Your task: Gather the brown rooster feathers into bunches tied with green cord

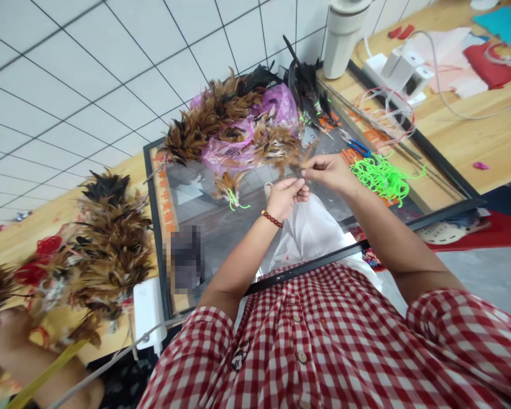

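Observation:
My left hand (286, 199), with a beaded bracelet at the wrist, is closed in a pinch; what its fingertips hold, if anything, is too small to tell. Right beside it, my right hand (330, 171) pinches a brown feather (309, 152) that sticks up past the fingers. Just beyond both hands lies a loose pile of brown feathers (276, 143) on a purple plastic bag (227, 154). A small feather bunch tied with green cord (234, 199) rests to the left. To the right is a tangle of bright green cord (381, 175), with blue-handled pliers (357, 146) behind it.
A black-framed glass panel (323, 260) lies under the work. Dark feathers (309, 85) stand near a pale pipe (343, 40). Chargers (402, 71) and cables are at right. At left are a feather garland (111, 250), a white power strip (148, 309) and another person's arm (38, 352).

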The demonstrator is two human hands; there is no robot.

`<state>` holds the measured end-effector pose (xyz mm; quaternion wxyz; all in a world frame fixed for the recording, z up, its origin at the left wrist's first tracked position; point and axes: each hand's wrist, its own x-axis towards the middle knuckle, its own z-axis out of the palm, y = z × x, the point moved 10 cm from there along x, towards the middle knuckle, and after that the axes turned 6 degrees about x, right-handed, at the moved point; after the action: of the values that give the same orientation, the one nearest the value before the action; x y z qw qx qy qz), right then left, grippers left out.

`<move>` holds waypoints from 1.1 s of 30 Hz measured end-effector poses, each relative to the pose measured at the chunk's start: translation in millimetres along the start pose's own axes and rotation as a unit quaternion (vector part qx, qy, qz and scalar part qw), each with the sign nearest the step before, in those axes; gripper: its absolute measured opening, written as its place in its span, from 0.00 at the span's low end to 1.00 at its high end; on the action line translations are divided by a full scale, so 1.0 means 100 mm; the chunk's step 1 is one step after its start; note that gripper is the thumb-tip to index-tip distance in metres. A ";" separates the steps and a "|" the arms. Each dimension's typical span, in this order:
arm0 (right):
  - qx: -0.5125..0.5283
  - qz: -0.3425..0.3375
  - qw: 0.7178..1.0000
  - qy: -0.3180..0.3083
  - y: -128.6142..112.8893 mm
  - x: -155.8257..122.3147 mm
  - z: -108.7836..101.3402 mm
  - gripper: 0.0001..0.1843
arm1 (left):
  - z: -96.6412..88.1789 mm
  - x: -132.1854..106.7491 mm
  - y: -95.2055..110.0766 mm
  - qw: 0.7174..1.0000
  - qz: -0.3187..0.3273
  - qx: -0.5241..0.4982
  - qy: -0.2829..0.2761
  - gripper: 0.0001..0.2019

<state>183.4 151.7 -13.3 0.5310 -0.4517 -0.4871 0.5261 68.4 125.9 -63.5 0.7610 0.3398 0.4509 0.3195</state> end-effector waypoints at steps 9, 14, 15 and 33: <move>-0.346 -0.088 0.922 0.149 -0.13 0.08 -0.86 0.08 | -0.03 0.01 0.00 0.999 0.026 -0.019 0.020 0.07; -0.478 -0.099 0.871 0.054 0.01 0.12 -0.52 0.14 | -0.08 0.02 0.01 0.998 0.032 -0.036 0.043 0.10; -0.498 -0.094 0.861 0.046 0.04 0.14 -0.48 0.13 | -0.08 0.02 0.01 0.998 0.029 -0.036 0.044 0.10; -0.026 -0.001 0.998 0.064 0.11 -0.02 -0.06 0.20 | -0.05 -0.04 0.03 0.992 0.012 -0.110 0.065 0.11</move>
<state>187.7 150.4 -25.0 0.5496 -0.4974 -0.4659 0.4833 61.4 125.9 -60.9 0.7589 0.2379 0.4575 0.3976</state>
